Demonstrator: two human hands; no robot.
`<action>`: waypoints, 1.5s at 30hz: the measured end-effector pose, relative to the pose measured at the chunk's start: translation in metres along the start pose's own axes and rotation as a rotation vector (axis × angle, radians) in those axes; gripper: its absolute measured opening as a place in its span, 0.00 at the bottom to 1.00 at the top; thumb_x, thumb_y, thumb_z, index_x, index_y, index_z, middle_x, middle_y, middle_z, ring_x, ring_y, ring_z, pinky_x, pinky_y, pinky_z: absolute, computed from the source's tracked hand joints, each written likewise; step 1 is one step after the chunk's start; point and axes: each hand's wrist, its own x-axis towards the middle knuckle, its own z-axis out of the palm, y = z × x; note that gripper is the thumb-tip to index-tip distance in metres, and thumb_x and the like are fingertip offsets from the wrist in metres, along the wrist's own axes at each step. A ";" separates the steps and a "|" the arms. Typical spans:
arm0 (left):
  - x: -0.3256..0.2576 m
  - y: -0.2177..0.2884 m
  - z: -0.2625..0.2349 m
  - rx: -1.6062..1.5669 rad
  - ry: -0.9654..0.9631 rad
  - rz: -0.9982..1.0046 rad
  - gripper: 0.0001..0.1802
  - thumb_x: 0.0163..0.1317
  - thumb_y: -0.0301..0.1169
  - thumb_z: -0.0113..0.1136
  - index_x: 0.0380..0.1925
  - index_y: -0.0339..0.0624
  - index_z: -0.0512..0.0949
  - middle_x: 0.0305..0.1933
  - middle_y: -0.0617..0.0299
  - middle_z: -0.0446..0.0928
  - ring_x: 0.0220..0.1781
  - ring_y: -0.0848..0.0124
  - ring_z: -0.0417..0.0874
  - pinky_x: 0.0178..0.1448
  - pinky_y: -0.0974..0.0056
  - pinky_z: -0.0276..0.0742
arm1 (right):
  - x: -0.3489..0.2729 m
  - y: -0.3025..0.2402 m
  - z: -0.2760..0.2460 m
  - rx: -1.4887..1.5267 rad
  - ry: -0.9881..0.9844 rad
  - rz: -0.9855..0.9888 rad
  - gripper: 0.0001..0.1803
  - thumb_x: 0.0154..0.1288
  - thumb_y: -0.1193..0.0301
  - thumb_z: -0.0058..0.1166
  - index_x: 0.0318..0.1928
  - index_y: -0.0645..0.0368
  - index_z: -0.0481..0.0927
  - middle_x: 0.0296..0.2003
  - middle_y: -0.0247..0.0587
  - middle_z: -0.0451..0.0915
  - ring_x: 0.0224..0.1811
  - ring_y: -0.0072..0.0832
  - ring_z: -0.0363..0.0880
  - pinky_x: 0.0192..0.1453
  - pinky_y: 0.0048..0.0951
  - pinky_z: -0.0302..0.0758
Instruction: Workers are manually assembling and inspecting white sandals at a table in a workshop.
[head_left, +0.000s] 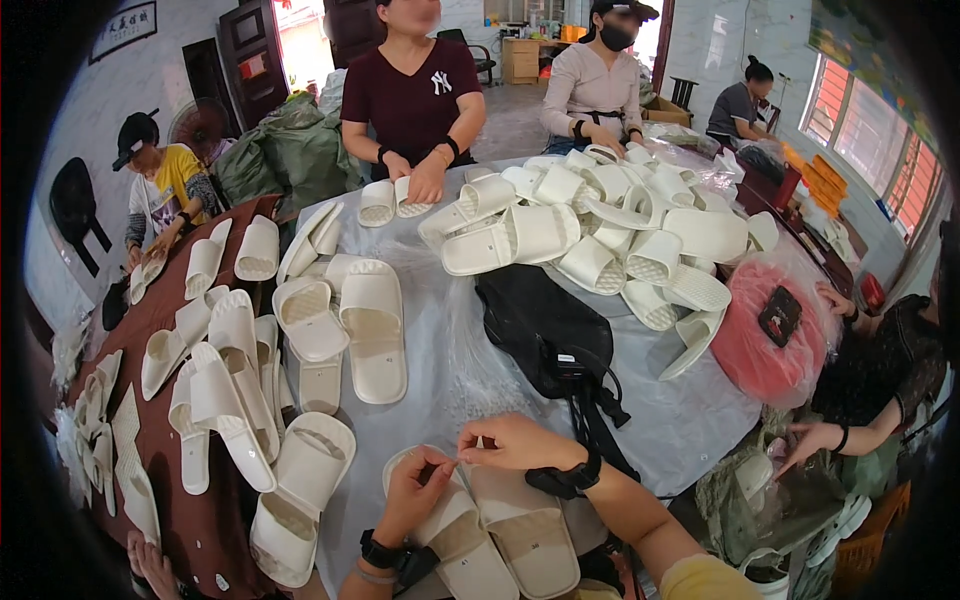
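My left hand (413, 488) and my right hand (510, 442) meet in front of me, fingertips pinched close together. Whatever lies between the fingertips is too small to make out. Just below them is a pair of cream slippers, the left slipper (462, 540) partly under my left hand and the right slipper (525, 530) beside it. Their open heel ends point toward me. Both wrists wear dark bands with small devices attached.
A big heap of cream slippers (620, 215) covers the table's far right, beside a black bag (545, 325) with straps. More slippers (375, 335) lie left, some on a brown cloth (205, 510). A red plastic-wrapped bundle (770, 330) sits right. Several co-workers surround the table.
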 end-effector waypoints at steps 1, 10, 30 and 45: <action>0.000 0.000 -0.001 0.033 0.002 -0.011 0.02 0.58 0.24 0.56 0.29 0.37 0.74 0.28 0.68 0.71 0.30 0.81 0.70 0.34 0.75 0.66 | -0.001 -0.003 0.000 -0.037 -0.007 0.010 0.09 0.59 0.63 0.49 0.35 0.54 0.73 0.26 0.40 0.78 0.28 0.38 0.76 0.30 0.33 0.70; 0.001 0.002 -0.009 -0.374 0.334 0.184 0.05 0.62 0.29 0.51 0.30 0.39 0.69 0.28 0.66 0.68 0.30 0.78 0.68 0.37 0.73 0.64 | -0.007 -0.034 0.008 0.107 0.024 -0.119 0.08 0.65 0.66 0.44 0.34 0.56 0.69 0.21 0.34 0.66 0.20 0.19 0.65 0.25 0.25 0.63; 0.009 0.013 -0.025 -0.294 0.388 0.292 0.10 0.63 0.34 0.52 0.28 0.39 0.71 0.28 0.66 0.72 0.27 0.80 0.68 0.33 0.74 0.63 | -0.168 -0.129 -0.347 -0.056 1.745 -0.430 0.09 0.62 0.71 0.46 0.41 0.60 0.70 0.24 0.28 0.69 0.24 0.12 0.66 0.22 0.14 0.58; -0.064 0.057 -0.011 0.798 0.540 0.350 0.18 0.50 0.30 0.61 0.43 0.42 0.72 0.47 0.51 0.70 0.49 0.52 0.70 0.50 0.55 0.67 | -0.051 -0.118 0.043 0.581 -0.076 0.166 0.17 0.65 0.72 0.45 0.53 0.61 0.65 0.45 0.35 0.71 0.31 0.17 0.73 0.36 0.18 0.70</action>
